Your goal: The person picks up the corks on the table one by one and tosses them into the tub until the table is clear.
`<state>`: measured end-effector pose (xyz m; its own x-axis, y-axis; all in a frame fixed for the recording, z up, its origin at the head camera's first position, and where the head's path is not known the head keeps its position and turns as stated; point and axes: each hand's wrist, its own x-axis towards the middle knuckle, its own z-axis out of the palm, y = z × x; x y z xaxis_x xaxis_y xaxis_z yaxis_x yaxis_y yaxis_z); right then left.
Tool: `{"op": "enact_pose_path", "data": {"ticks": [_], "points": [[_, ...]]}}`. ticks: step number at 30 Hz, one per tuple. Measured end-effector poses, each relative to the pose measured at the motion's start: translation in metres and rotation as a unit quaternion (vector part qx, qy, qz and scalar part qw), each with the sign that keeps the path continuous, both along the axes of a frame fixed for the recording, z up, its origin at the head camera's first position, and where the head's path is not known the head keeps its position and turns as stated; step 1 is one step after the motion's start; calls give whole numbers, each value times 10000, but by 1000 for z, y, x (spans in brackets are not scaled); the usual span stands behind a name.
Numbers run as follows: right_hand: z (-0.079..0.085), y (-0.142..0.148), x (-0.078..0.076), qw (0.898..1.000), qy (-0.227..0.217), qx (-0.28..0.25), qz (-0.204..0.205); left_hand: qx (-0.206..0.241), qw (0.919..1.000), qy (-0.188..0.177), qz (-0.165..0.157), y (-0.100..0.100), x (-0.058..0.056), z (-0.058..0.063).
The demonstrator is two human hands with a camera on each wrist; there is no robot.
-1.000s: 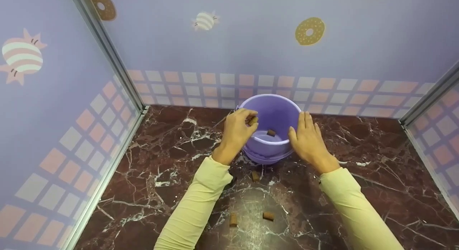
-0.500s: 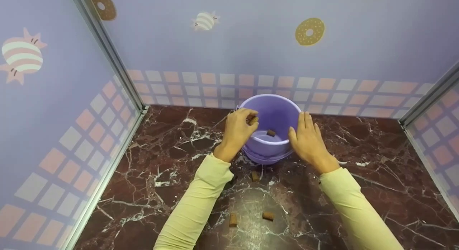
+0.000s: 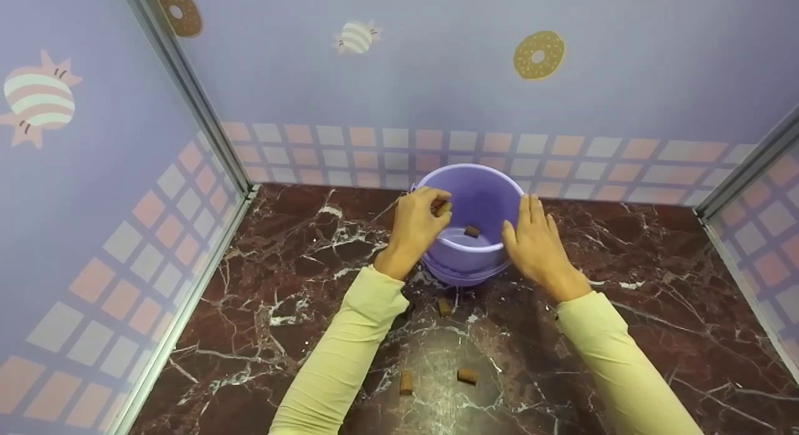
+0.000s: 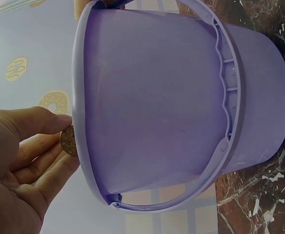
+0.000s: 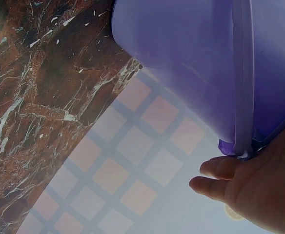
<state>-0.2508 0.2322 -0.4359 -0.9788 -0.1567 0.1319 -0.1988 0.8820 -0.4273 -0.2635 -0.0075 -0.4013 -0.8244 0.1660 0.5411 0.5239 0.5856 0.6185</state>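
Observation:
In the head view a purple bucket (image 3: 471, 260) stands upright on the marbled surface, its handle hanging at the front. A brown cork (image 3: 472, 231) lies inside on its base. My left hand (image 3: 416, 226) is at the bucket's left rim, pinching another cork (image 4: 68, 140) between thumb and fingers. The left wrist view shows this cork's round, speckled end beside the rim. My right hand (image 3: 538, 244) holds the right rim, its fingers fairly straight outside and the thumb toward the inner side. In the right wrist view my right hand (image 5: 264, 180) sits by the handle's pivot.
Three more corks lie in front of the bucket: a near-bucket cork (image 3: 444, 307), a left cork (image 3: 406, 382) and a right cork (image 3: 467, 376). A patterned back wall (image 3: 437, 79) rises close behind the bucket, with side walls left and right.
My left hand has shifted very slightly with the cork still pinched over the rim. The bucket, right hand and loose corks have stayed in place.

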Motion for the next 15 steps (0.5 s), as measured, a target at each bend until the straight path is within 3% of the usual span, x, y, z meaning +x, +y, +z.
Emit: {"op": "enact_pose_path", "data": {"ticks": [10, 15], "points": [[0, 0, 0, 10000, 83, 0, 12, -77, 10000, 47, -39, 1, -1, 1], [-1, -1, 0, 10000, 98, 4, 1, -23, 9999, -96, -87, 2, -1, 2]]}}
